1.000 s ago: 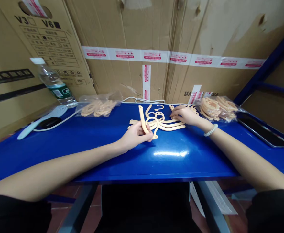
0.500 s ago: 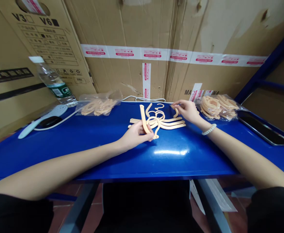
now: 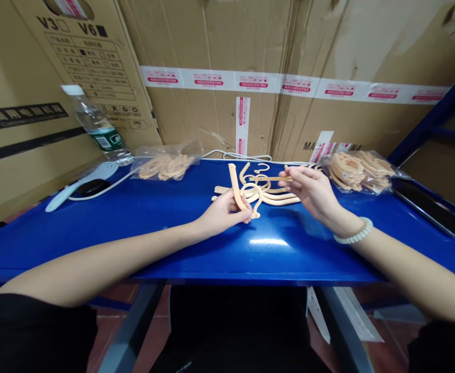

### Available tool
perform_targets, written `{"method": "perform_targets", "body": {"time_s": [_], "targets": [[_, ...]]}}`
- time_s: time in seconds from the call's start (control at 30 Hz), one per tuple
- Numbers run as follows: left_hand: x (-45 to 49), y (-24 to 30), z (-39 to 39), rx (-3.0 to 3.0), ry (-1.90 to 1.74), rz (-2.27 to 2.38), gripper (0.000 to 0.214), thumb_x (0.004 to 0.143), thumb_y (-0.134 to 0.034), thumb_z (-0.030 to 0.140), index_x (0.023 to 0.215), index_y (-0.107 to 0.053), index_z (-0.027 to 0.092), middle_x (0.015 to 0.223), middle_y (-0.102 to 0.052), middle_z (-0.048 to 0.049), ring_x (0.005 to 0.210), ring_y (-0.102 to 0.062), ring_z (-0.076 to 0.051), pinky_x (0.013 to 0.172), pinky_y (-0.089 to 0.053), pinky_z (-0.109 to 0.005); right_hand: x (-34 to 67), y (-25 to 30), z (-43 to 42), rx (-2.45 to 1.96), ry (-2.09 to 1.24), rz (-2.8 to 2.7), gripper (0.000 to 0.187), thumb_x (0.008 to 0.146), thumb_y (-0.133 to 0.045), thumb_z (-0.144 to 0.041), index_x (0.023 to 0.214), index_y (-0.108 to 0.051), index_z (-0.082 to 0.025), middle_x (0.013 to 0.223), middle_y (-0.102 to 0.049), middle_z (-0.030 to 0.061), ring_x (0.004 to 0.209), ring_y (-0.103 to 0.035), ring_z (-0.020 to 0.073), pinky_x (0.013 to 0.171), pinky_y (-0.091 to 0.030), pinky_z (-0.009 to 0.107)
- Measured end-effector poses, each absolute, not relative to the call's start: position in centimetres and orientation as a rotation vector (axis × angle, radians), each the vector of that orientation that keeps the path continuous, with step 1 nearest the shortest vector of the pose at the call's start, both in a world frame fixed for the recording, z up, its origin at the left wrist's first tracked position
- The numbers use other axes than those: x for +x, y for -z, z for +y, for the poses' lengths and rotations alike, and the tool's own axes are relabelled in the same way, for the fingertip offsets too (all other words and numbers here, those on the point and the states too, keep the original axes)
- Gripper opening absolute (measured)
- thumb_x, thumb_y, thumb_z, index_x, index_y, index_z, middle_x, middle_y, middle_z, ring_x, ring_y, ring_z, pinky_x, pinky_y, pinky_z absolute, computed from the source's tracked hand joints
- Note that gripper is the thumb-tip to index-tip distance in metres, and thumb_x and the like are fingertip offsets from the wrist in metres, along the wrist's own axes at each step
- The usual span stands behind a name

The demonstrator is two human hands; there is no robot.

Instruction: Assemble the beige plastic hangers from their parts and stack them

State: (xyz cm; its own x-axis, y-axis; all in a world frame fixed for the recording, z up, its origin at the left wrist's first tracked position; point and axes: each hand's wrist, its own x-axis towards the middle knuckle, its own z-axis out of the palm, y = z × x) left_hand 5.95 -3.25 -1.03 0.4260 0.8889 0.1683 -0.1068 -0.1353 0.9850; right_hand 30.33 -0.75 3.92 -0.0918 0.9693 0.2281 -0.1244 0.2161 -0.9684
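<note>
On the blue bench [image 3: 153,228] the person is working with peach-coloured plastic hanger parts. The left hand [image 3: 222,213] has its fingers [image 3: 238,206] closed around a curved hanger arm [image 3: 236,189], which stands tilted up from the bench with its lower end by the palm. The right hand [image 3: 313,192] is lifted just above the bench, its fingers pinching the end of a thin straight bar [image 3: 276,179] that points left towards the arm in the other hand; the two pieces are near each other but not joined, as far as the view shows.

Between the hands, a loose pile of hanger pieces [image 3: 264,191] lies flat on the bench: several long curved arms stacked together and a few hooks [image 3: 261,167] behind them. I judge that these are parts waiting to be handled, so much of the work is left. I see no finished, fully assembled hanger set apart anywhere on the bench.

At the right, a clear bag of parts [image 3: 361,171] sits full, and a second bag [image 3: 167,165] lies at the left rear, both seemingly untouched stock. Farther left stand a water bottle [image 3: 99,127] and a white handheld device [image 3: 80,184] with its cord; a dark tray [image 3: 433,207] sits at the far right.
</note>
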Motion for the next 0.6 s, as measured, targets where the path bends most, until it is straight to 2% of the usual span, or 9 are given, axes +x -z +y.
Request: {"method": "perform_targets", "body": {"time_s": [0.17,0.33,0.4,0.47,0.53,0.6], "targets": [[6.0,0.9,-3.3,1.471,-1.039,0.697,0.041,0.076,-0.083,0.027,0.091,-0.046,0.018,0.083,-0.069,-0.0004,0.069,-0.069,-0.013,0.071,-0.058,-0.029,28.7,-2.5,-2.3,-0.893,-1.248,-1.272,0.048,0.068,-0.086,-0.023,0.112,-0.067,-0.027,0.111,-0.068,0.0018,0.083,-0.070,0.0145,0.083,-0.061,0.034],[5.8,0.7,-3.3,1.500,-1.036,0.697,0.039,0.076,-0.082,0.026,0.092,-0.047,0.018,0.086,-0.067,-0.0010,0.071,-0.069,-0.013,0.072,-0.057,-0.029,28.4,-1.7,-2.7,-0.888,-1.408,-1.254,0.063,0.068,-0.082,-0.013,0.124,-0.062,-0.030,0.111,-0.067,0.0017,0.096,-0.070,0.0175,0.097,-0.058,0.038],[5.7,0.8,-3.3,1.513,-1.034,0.718,0.039,0.074,-0.082,0.022,0.093,-0.048,0.018,0.089,-0.067,-0.0015,0.074,-0.070,-0.014,0.074,-0.058,-0.030,28.3,-1.4,-2.6,-0.870,-1.501,-1.259,0.059,0.067,-0.082,-0.012,0.121,-0.064,-0.027,0.101,-0.069,0.0015,0.093,-0.070,0.0170,0.097,-0.057,0.037],[5.6,0.9,-3.3,1.511,-1.036,0.743,0.042,0.071,-0.083,0.019,0.095,-0.048,0.018,0.092,-0.067,-0.0024,0.080,-0.071,-0.016,0.077,-0.059,-0.031,28.2,-1.2,-2.7,-0.865,-1.550,-1.273,0.046,0.067,-0.084,-0.014,0.109,-0.068,-0.022,0.093,-0.071,0.0013,0.088,-0.070,0.0155,0.094,-0.058,0.035],[5.5,1.1,-3.2,1.504,-1.040,0.759,0.044,0.069,-0.084,0.017,0.096,-0.049,0.017,0.096,-0.068,-0.0032,0.086,-0.072,-0.017,0.083,-0.059,-0.033,28.0,-1.0,-2.7,-0.867,-1.538,-1.311,0.036,0.066,-0.087,-0.017,0.098,-0.071,-0.020,0.090,-0.072,0.0013,0.086,-0.070,0.0145,0.090,-0.058,0.031],[5.5,1.2,-3.1,1.501,-1.040,0.764,0.045,0.068,-0.085,0.017,0.095,-0.050,0.017,0.097,-0.068,-0.0033,0.090,-0.072,-0.018,0.087,-0.058,-0.035,27.9,-1.0,-2.9,-0.870,-1.507,-1.380,0.034,0.066,-0.088,-0.020,0.095,-0.071,-0.019,0.088,-0.074,0.0011,0.083,-0.070,0.0139,0.083,-0.058,0.029]]}}
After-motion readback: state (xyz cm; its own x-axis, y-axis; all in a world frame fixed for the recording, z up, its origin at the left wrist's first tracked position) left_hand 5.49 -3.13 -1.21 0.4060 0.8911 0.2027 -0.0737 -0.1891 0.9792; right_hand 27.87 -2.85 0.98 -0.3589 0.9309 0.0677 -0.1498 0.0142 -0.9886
